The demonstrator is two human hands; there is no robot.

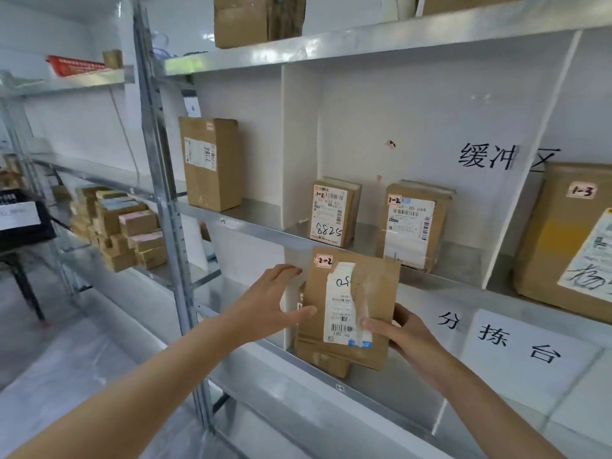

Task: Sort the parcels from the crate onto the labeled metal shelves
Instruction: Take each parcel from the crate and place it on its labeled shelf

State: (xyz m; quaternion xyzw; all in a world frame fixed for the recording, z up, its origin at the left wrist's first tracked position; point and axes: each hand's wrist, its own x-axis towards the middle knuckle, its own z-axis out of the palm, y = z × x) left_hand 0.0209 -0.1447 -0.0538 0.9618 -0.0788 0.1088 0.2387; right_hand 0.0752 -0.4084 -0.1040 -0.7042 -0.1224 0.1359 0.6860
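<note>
Our right hand (402, 332) grips the lower right edge of the parcel tagged 2-2 (351, 306), thumb across its white label, fingers behind. Our left hand (268, 301) is spread open, flat against the parcel's left edge, thumb on the front face. We hold the parcel upright at the mouth of the lower shelf bay (331, 376), just in front of another brown parcel (323, 357) already standing there. One shelf up, directly above, two parcels tagged 1-2: the left one (332, 215) marked 8825, the right one (414, 226) near it, both upright. White divider (299, 144) on the left of that bay; beyond it a taller box (212, 164) stands alone. Far right, a big box tagged 1-3 (566, 233) in the next bay. Top shelf carries another carton (258, 18). Far left, a stack of small boxes (122, 226) on a separate rack, plus a black crate (23, 217) at the edge.
</note>
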